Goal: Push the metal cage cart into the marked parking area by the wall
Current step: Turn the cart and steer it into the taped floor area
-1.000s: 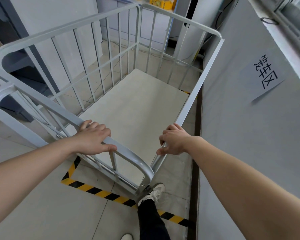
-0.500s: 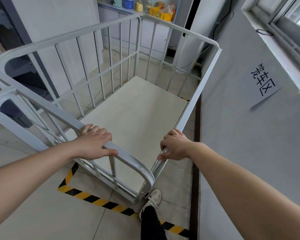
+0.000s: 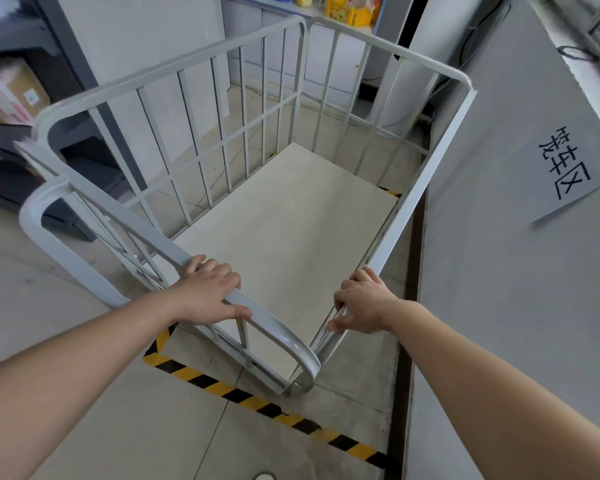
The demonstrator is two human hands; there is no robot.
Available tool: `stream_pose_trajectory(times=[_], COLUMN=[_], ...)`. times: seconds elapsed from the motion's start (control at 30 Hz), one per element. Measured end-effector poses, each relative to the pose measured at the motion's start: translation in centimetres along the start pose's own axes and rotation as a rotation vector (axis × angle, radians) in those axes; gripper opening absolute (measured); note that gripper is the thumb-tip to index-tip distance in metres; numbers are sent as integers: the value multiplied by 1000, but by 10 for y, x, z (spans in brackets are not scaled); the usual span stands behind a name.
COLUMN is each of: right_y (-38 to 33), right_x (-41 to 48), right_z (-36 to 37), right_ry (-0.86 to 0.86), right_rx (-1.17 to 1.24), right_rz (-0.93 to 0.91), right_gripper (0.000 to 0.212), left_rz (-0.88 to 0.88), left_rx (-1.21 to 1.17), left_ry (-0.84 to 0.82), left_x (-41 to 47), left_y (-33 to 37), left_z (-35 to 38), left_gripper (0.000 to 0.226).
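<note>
Yellow-black floor tape (image 3: 257,403) boxes the bay beside the grey wall (image 3: 499,289). Inside it, your left hand (image 3: 208,294) and right hand (image 3: 362,303) clasp the cage cart's (image 3: 222,133) top rails.

Pale grey tiled floor (image 3: 84,341), yellow-and-black striped tape line (image 3: 243,396) stuck on it, grey metal cage cart (image 3: 291,237) standing inside the tape, near the wall

The cart (image 3: 291,209), pale grey with barred sides and a bare cream deck, stands upright inside the striped tape (image 3: 278,410), alongside the wall (image 3: 499,271).
</note>
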State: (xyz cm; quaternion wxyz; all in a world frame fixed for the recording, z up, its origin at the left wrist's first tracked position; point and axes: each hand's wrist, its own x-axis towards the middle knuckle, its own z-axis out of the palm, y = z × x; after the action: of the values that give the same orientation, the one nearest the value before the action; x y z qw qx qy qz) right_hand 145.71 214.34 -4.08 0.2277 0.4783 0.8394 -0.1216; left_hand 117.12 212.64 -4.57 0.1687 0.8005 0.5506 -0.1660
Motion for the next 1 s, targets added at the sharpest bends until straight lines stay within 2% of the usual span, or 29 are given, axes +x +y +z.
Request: stream_pose_trajectory(times=[0.2, 0.33, 0.43, 0.57, 0.67, 0.77, 0.83, 1.0], right_y=[-1, -8, -18, -43, -76, -119, -143, -170], right_x=[3, 10, 16, 27, 45, 61, 70, 89], right_z=[-2, -10, -17, -27, -35, -41, -43, -41], right_ry=[-44, -154, -230, -301, -224, -154, -115, -116], right_rx=[-43, -129, -135, 34, 308, 620, 662, 555], right_rz=[1, 30, 45, 76, 106, 151, 212, 343], right_gripper=[56, 56, 51, 43, 41, 51, 55, 66], left_rz=[0, -15, -15, 28, 110, 209, 198, 81], left_rx=[-51, -94, -107, -118, -167, -126, -67, 18], left_ry=[-40, -41, -55, -96, -128, -66, -1, 70], left_x=[-3, -3, -3, 1, 3, 4, 4, 3], left_y=[0, 0, -1, -6, -18, -48, -82, -188], left_z=[0, 0, 0, -1, -6, -10, -13, -25], left_gripper=[102, 65, 65, 62, 47, 44, 47, 52])
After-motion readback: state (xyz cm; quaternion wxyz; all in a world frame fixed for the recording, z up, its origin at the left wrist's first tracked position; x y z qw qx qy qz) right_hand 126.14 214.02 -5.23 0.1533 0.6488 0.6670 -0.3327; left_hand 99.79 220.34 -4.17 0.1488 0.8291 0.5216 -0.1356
